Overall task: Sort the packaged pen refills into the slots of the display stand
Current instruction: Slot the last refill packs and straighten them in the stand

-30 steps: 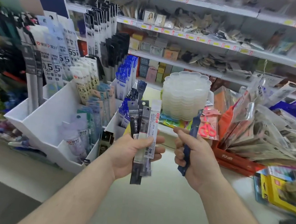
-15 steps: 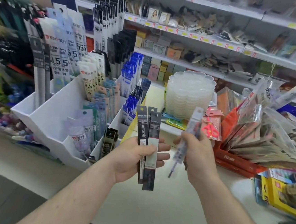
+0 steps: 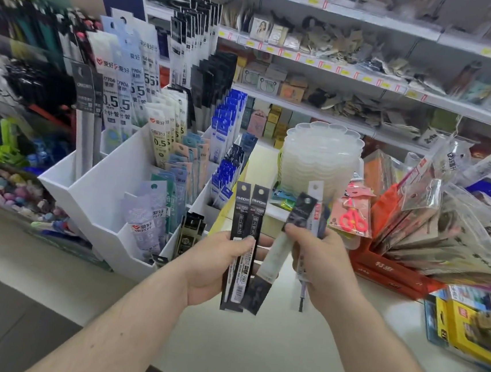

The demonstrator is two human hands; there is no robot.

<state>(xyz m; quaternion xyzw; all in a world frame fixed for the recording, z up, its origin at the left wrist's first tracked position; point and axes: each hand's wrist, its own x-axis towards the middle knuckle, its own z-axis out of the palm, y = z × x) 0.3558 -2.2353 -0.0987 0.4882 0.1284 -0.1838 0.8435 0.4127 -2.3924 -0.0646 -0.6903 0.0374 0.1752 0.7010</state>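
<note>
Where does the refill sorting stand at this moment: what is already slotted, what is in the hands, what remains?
Done: the white display stand already has many refill packs standing in its slots. In hand: the left hand holds two black refill packs upright; the right hand pinches a dark pack with a white-topped pack behind it. Left: all held packs remain unslotted.

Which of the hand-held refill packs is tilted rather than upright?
The dark pack pinched by the right hand leans, top to the right; the two black packs in the left hand stand side by side upright.
</note>
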